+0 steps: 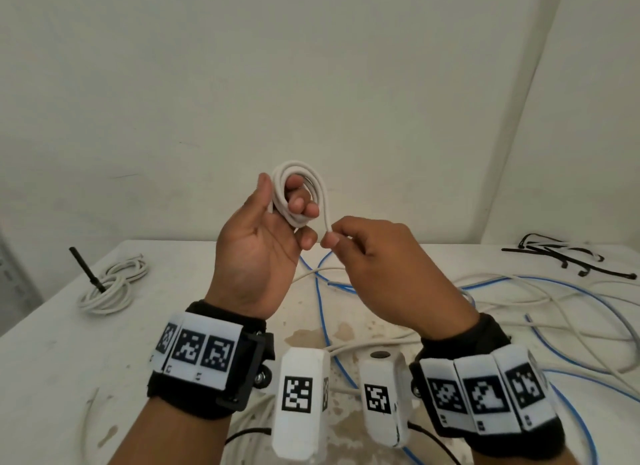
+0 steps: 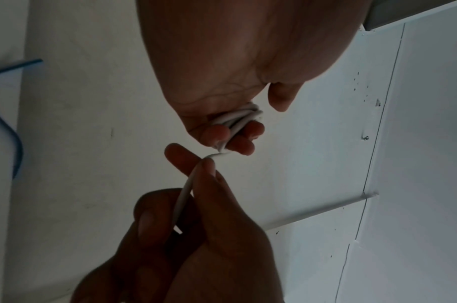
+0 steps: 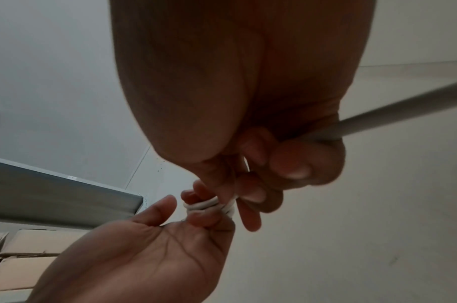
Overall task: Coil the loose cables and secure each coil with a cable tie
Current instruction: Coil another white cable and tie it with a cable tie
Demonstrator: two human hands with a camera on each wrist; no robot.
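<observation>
In front of me stands a plain off-white wall (image 1: 311,66), with a corner running up at an angle on my right where a second wall (image 1: 595,118) meets it. Below it is a white table (image 1: 69,360), its top marked with brownish stains (image 1: 343,329) near the middle. The light is soft and even. From my left wrist I see pale panels (image 2: 416,143) with thin seams and dark specks. From my right wrist, cardboard boxes (image 3: 35,239) sit stacked under a grey beam (image 3: 66,196).

Bare utility or storage room: stained white table (image 1: 69,360), plain walls, stacked cardboard boxes (image 3: 28,246).
</observation>
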